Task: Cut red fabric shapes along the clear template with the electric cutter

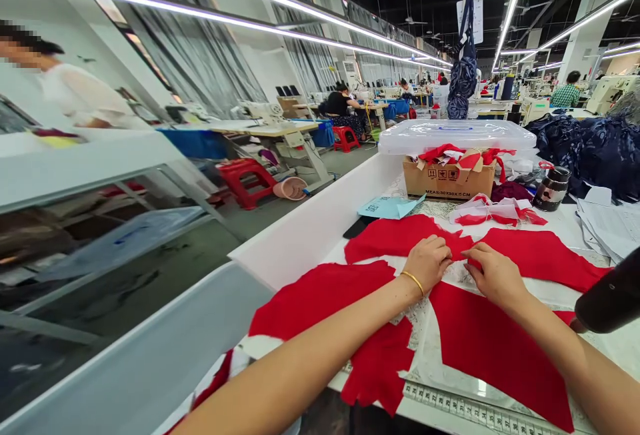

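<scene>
My left hand (427, 265), with a gold bangle (413, 281) at its wrist, rests curled on a red fabric cut piece (320, 301). My right hand (495, 278) lies close by on another red fabric piece (480, 348), its fingertips a short gap from my left hand. Under both pieces spreads white patterned fabric (440, 275), perhaps lace. More red pieces (400, 238) lie just beyond my hands. Whether either hand pinches the cloth is hard to see.
A cardboard box (450, 180) of red scraps sits under a clear plastic tub (457, 136). Nearby are a blue paper (390, 207), a dark jar (553, 188), papers (607, 221) and navy floral cloth (585, 148). A dark object (613, 298) intrudes at right. A ruler scale (475, 408) marks the table's front edge.
</scene>
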Tool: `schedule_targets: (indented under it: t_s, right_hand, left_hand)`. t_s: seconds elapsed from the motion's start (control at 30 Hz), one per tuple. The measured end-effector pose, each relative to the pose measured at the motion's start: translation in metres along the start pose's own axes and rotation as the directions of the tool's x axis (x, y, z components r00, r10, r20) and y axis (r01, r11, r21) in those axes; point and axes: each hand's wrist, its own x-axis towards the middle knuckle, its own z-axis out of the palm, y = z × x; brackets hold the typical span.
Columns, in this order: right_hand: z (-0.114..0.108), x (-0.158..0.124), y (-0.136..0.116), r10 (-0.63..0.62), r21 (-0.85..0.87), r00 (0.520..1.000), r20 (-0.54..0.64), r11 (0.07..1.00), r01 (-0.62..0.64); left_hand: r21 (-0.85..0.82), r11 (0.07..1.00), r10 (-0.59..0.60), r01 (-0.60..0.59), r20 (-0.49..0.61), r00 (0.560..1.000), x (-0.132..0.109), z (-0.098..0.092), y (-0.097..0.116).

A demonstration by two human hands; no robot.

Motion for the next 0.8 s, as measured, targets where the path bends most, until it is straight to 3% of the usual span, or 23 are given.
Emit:
schedule_targets:
  t_s: [0.23,0.47,0.6,0.7,0.8]
  right_hand:
    - [0.008,0.015,-0.007,-0.015,0.023,0.999,-0.044,1.0,0.016]
    - [-0.004,0.0,0.007,-0.013,0.087,0.973,-0.232,0.996,0.034]
    - [-0.015,-0.03,0.02,-0.111,0.196,0.871,-0.479,0.953,0.229]
    - [-0.029,-0.065,0.032,-0.178,0.21,0.832,-0.526,0.921,0.329]
    - [-0.042,-0.108,0.049,-0.198,0.206,0.842,-0.502,0.918,0.339]
  left_hand:
    - [-0.012,1.0,0.017,-0.017,-0.014,1.0,-0.005,-0.001,-0.002]
    - [0.034,0.995,-0.091,0.092,-0.032,0.995,-0.009,-0.012,-0.013]
    - [0.044,0.984,-0.17,0.171,-0.038,0.985,-0.017,-0.027,-0.026]
    - [0.004,0.984,-0.179,0.179,-0.013,0.984,-0.032,-0.042,-0.028]
    - [-0.077,0.988,-0.132,0.136,0.051,0.99,-0.056,-0.064,-0.015]
